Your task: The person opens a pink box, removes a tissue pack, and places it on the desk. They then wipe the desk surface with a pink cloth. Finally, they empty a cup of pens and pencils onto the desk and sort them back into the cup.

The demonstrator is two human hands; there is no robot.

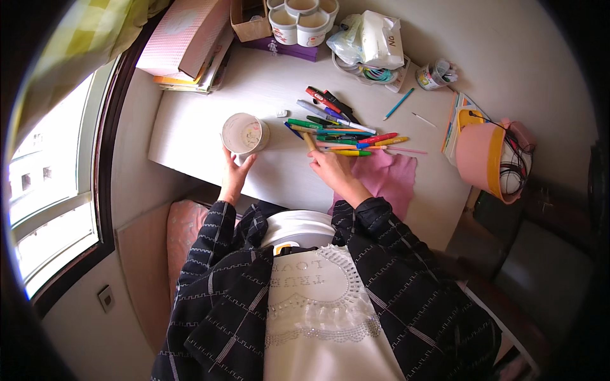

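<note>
My left hand (233,174) grips the lower side of a white cup (242,134), thumb and fingers spread around it. The cup stands tilted or upright on the desk, I cannot tell which; its inner bottom shows dark specks and stains, and no pens are in it. My right hand (336,172) pinches one end of a tan pen or marker (309,142) at the left edge of a loose pile of pens and markers (340,135). Below and right of that pile, a crumpled pink cloth (388,178) lies partly under my right wrist.
A small white eraser-like block (281,113) lies right of the cup. A blue pencil (399,104) rests beyond the pile. Along the back stand a multi-cup holder (312,37), a bag (381,40) and a jar of pens (427,80). A pink basket (476,152) holds cables at right.
</note>
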